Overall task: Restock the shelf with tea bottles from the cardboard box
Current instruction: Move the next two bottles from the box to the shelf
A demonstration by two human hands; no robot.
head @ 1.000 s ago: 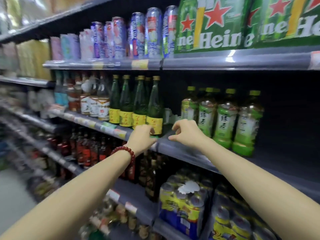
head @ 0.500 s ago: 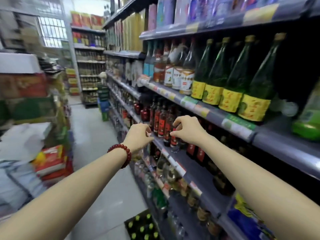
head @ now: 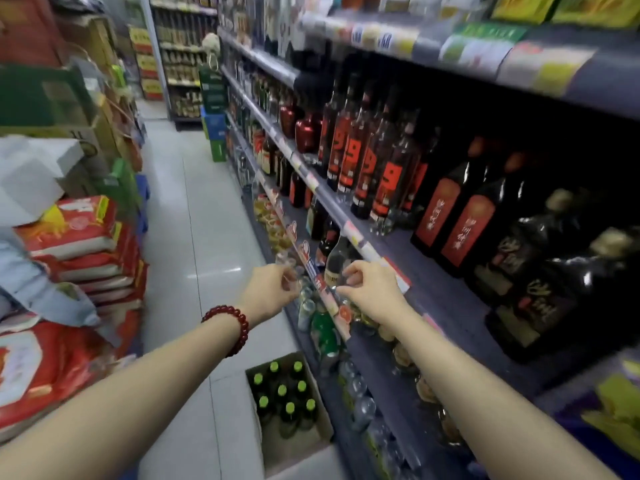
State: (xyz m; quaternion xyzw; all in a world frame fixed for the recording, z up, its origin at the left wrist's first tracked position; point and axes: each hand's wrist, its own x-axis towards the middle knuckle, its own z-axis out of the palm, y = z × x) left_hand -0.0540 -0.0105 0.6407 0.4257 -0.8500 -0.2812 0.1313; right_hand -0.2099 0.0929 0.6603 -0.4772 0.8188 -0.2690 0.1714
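Eight green-capped tea bottles (head: 283, 393) stand in an open cardboard box (head: 294, 448) on the floor, below and well apart from both hands. The left hand (head: 268, 289) and right hand (head: 369, 287) hang in the air with fingers loosely curled, holding nothing — a red bead bracelet (head: 230, 323) on the left wrist. Dark bottles (head: 367, 168) on the shelf (head: 349, 230) beside show a red "9"; other labels are too blurred to read.

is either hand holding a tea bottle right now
No, the left hand and right hand are both empty in front of the shelf edge, while the green-capped bottles sit in the cardboard box.
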